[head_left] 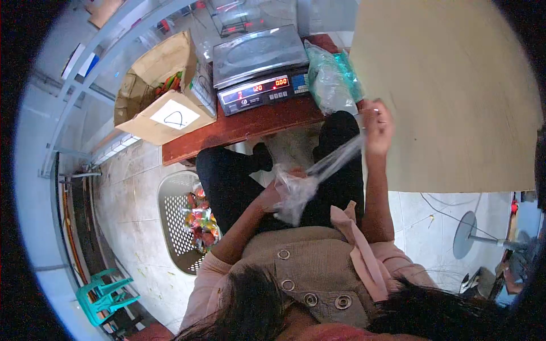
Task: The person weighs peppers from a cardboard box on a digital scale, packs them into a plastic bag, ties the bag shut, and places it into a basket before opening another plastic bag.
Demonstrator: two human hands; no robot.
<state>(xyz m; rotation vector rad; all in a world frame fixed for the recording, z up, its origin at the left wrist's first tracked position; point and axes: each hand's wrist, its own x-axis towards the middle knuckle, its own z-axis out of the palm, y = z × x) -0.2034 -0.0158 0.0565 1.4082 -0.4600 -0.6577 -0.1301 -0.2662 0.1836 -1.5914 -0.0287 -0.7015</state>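
Observation:
A clear plastic bag [300, 192] is over my lap, crumpled at one end and drawn out into a thin stretched strip at the other. My left hand [278, 192] is closed around the crumpled end, its fingers partly covered by the film. Raised to the right, beside the brown board, my right hand [377, 128] is closed on the stretched end and slightly blurred. What the bag contains, if anything, I cannot make out.
A digital scale [259, 68] with lit red digits stands on a red-brown bench [256, 126]. Left of it is a cardboard box [165, 122] with red and green produce; right, plastic bags [330, 79]. A basket [173, 227] of bagged produce, a green stool [105, 295] and a large board [449, 102] flank me.

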